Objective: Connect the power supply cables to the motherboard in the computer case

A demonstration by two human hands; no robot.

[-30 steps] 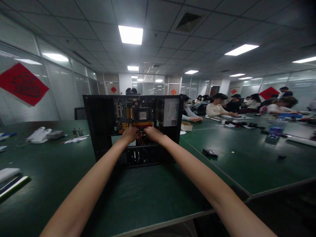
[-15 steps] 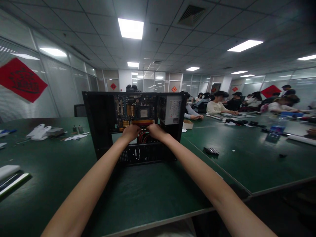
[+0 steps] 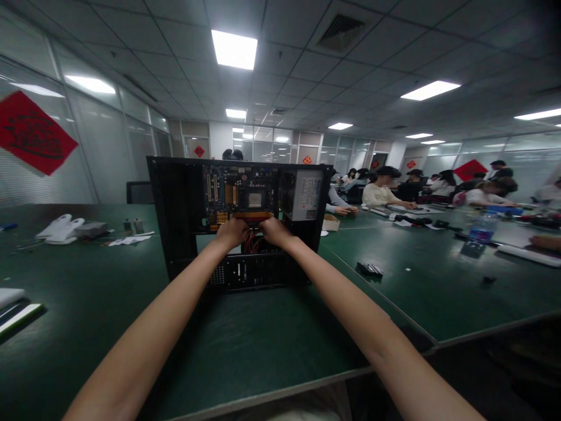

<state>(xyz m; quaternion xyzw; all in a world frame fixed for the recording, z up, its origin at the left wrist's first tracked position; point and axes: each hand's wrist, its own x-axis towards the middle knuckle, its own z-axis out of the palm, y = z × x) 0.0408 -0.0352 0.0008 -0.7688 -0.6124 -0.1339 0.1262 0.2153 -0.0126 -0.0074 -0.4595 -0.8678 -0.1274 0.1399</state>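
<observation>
Paper, a red diamond on the glass partition, sits closer to the left edge than half a second ago; the white bag and grey box on the green tabletop have slid leftward in view as well. Mid-view, the open computer case stands upright on the tabletop, slightly higher in view than a second ago. The left hand, fingers curled, is at the left end of an orange strip low on the motherboard; whether it grips or presses cannot be told. Wires show between the hands. The right hand, also curled, is at the strip's other end, its hold equally unclear. Both hands have stayed at the strip throughout. Right of the case, a black piece lies near the tabletop seam. At far right, beyond a bottle, more of another person's hand or forearm now shows.
</observation>
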